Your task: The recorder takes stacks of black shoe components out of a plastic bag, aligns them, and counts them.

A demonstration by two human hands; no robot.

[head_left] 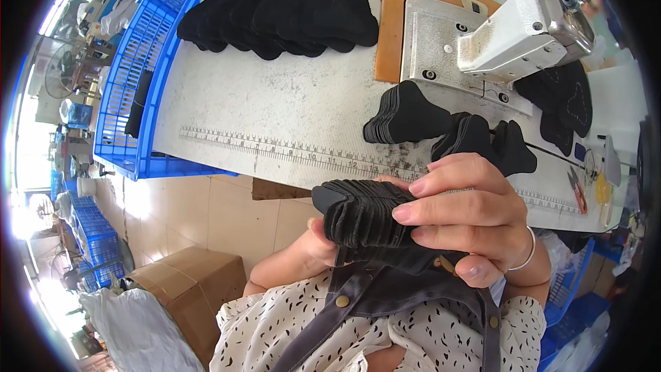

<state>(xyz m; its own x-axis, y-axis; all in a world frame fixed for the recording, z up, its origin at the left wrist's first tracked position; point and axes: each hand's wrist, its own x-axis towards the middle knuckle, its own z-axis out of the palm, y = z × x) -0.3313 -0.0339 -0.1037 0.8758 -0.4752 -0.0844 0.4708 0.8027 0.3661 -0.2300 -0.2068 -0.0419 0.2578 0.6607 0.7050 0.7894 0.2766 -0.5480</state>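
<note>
A thick stack of black fabric pieces (368,217) is held up between my two hands, in front of the table's near edge. My left hand (318,242) grips it from the left, with the thumb against its side and most fingers hidden behind. The fingers of my right hand (471,210) curve over the stack's right end. Just beyond, several small stacks of black shaped pieces (407,114) lie on the table (275,107). Farther back, a fanned row of larger black pieces (279,14) overlaps across the tabletop.
A white sewing machine (509,45) stands at the back right, with stitched black pieces (568,100) beside it. Red-handled snips (577,189) lie at the right edge. A ruler scale (296,155) runs along the front. Left are a blue crate (131,96) and a cardboard box (189,289).
</note>
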